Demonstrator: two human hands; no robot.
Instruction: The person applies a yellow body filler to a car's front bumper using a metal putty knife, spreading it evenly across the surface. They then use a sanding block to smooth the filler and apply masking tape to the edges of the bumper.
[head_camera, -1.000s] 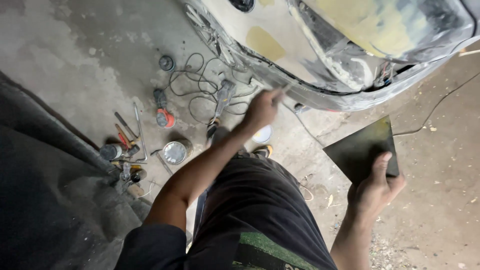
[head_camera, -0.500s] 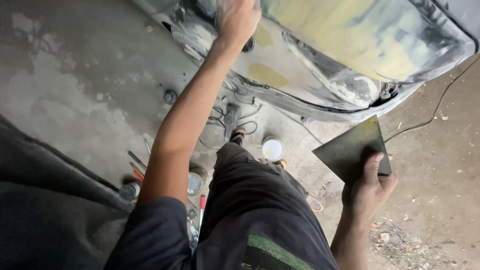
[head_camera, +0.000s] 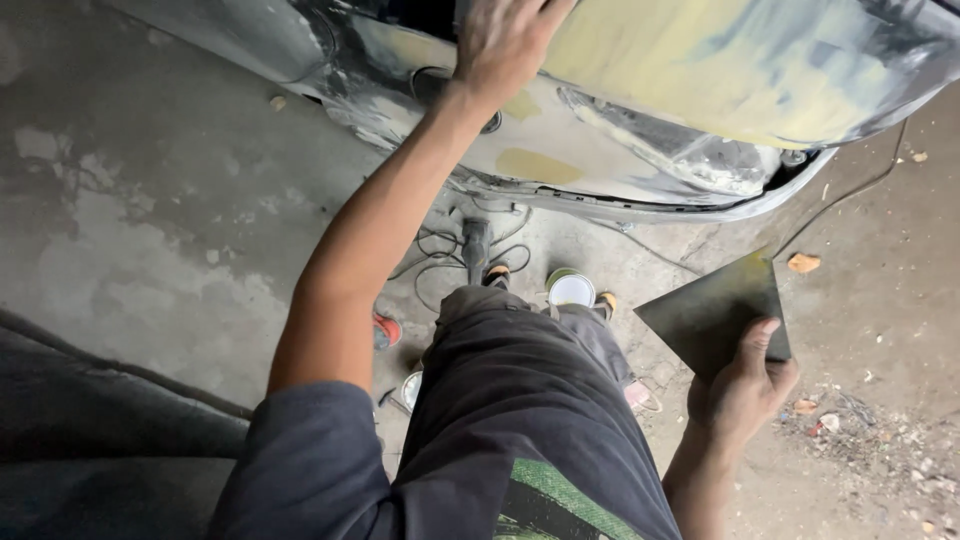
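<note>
While left hand lies flat on filler-patched panel, right hand grip pinches dark square board.

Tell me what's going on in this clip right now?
A person stands over a car body panel patched with yellowish filler. Their left hand lies flat on the panel near its top edge. Their right hand holds a dark flat board out to the side, away from the panel. On the concrete floor by their feet sit a small open can, a tangle of cable and a few other tools, partly hidden by the person's legs.
</note>
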